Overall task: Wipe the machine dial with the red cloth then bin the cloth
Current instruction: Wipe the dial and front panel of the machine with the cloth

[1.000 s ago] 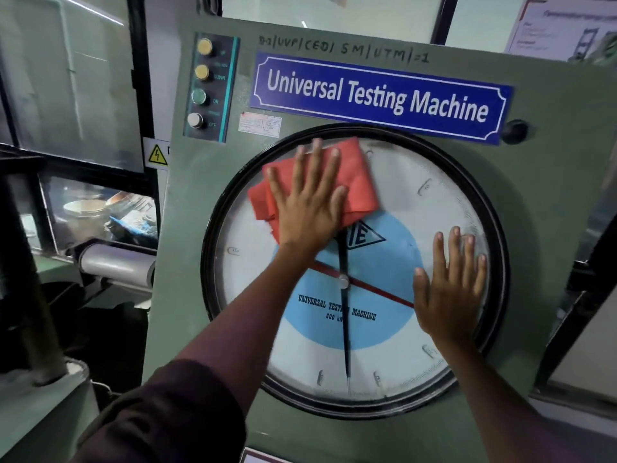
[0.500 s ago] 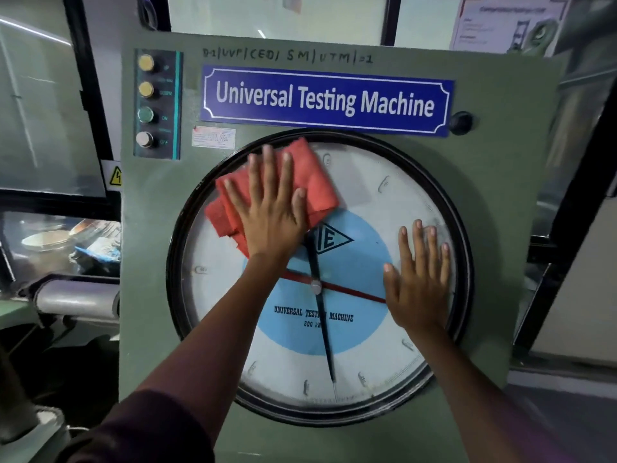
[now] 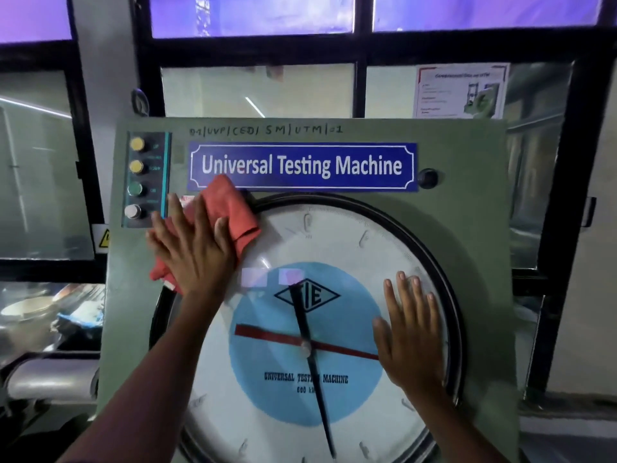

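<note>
One green machine panel (image 3: 467, 228), one big dial (image 3: 334, 248) on it. One blue nameplate (image 3: 302, 166) above the dial. Two hands: left hand (image 3: 193, 252) flat, fingers spread, pinning one red cloth (image 3: 230, 208) over the dial's upper-left rim; right hand (image 3: 412, 332) flat, holding nothing, on the glass at right. Four buttons (image 3: 136, 167) top left.

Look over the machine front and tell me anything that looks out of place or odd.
Nothing looks damaged or spilled. One oddity: the red cloth under the left hand lies across the dial's upper-left rim, partly on the green panel and touching the blue nameplate. The right hand rests flat on the dial glass.
</note>
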`<control>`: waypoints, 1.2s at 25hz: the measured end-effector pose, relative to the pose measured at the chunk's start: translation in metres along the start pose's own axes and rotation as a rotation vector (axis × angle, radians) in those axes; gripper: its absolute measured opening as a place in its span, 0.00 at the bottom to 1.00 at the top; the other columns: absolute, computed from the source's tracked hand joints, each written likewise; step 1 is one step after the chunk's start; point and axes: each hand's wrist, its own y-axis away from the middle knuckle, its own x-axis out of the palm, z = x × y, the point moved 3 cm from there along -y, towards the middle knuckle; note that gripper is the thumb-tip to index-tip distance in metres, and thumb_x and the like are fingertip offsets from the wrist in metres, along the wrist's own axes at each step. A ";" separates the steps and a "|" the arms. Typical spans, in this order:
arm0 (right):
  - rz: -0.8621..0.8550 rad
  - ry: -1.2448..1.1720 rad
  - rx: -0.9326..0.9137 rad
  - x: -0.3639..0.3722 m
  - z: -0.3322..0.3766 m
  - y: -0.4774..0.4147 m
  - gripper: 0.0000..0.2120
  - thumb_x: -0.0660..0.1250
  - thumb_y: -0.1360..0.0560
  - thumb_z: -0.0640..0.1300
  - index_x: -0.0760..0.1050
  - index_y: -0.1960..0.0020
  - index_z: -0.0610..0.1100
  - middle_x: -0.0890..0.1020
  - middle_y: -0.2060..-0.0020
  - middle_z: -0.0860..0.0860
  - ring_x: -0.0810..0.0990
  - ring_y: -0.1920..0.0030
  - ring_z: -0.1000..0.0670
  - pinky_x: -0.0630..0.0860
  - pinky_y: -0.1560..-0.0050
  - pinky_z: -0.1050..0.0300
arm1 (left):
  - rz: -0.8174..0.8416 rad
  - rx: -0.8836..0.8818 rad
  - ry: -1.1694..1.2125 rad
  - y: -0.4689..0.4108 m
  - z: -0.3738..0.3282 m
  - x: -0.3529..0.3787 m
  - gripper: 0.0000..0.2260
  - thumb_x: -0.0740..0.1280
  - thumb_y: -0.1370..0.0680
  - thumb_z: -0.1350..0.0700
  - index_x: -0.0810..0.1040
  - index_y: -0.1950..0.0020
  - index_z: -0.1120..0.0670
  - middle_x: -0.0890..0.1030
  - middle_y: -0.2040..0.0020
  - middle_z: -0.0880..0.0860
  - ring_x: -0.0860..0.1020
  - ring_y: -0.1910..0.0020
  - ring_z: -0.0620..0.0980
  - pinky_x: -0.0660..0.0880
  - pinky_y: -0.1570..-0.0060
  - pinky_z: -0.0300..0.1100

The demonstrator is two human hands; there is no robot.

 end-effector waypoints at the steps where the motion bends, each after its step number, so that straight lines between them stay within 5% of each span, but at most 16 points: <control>1: 0.001 0.001 0.005 -0.001 0.000 0.000 0.32 0.52 0.13 0.57 0.54 0.12 0.46 0.55 0.11 0.45 0.55 0.12 0.41 0.62 0.16 0.32 | 0.006 -0.004 -0.003 0.004 0.000 0.002 0.25 0.52 0.15 0.39 0.68 0.22 0.49 0.66 0.20 0.60 0.65 0.24 0.67 0.60 0.25 0.68; 6: 0.005 -0.010 0.016 -0.005 0.003 -0.002 0.32 0.53 0.13 0.56 0.55 0.12 0.46 0.58 0.12 0.44 0.55 0.12 0.41 0.61 0.16 0.32 | 0.034 0.023 0.039 -0.001 -0.051 0.003 0.18 0.57 0.17 0.43 0.73 0.34 0.53 0.76 0.41 0.61 0.72 0.43 0.64 0.68 0.38 0.64; 13: 0.013 -0.003 0.009 -0.003 0.002 -0.001 0.32 0.53 0.13 0.56 0.54 0.12 0.46 0.55 0.11 0.45 0.55 0.12 0.41 0.59 0.14 0.34 | 0.131 0.588 0.133 0.009 -0.176 0.010 0.21 0.56 0.15 0.41 0.75 0.29 0.50 0.78 0.35 0.57 0.73 0.35 0.63 0.59 0.23 0.63; 20: 0.015 0.013 0.008 -0.002 0.001 0.000 0.33 0.55 0.13 0.56 0.54 0.12 0.46 0.55 0.11 0.45 0.55 0.12 0.41 0.60 0.15 0.34 | 0.222 1.021 0.141 0.052 -0.237 0.012 0.24 0.54 0.14 0.39 0.74 0.25 0.50 0.77 0.30 0.56 0.73 0.30 0.62 0.56 0.22 0.62; 23: 0.023 0.012 0.007 -0.005 0.001 -0.001 0.33 0.55 0.13 0.56 0.54 0.12 0.46 0.55 0.11 0.45 0.55 0.12 0.41 0.60 0.15 0.34 | 0.194 0.898 0.148 0.036 -0.219 0.011 0.24 0.54 0.15 0.38 0.74 0.25 0.50 0.77 0.31 0.56 0.73 0.30 0.61 0.56 0.22 0.61; 30: 0.039 0.014 0.026 -0.008 0.005 -0.002 0.32 0.52 0.13 0.57 0.53 0.12 0.46 0.57 0.12 0.44 0.54 0.11 0.41 0.61 0.15 0.34 | 0.043 0.143 0.105 0.001 -0.082 0.008 0.21 0.56 0.15 0.40 0.72 0.27 0.49 0.76 0.33 0.59 0.72 0.34 0.63 0.60 0.24 0.63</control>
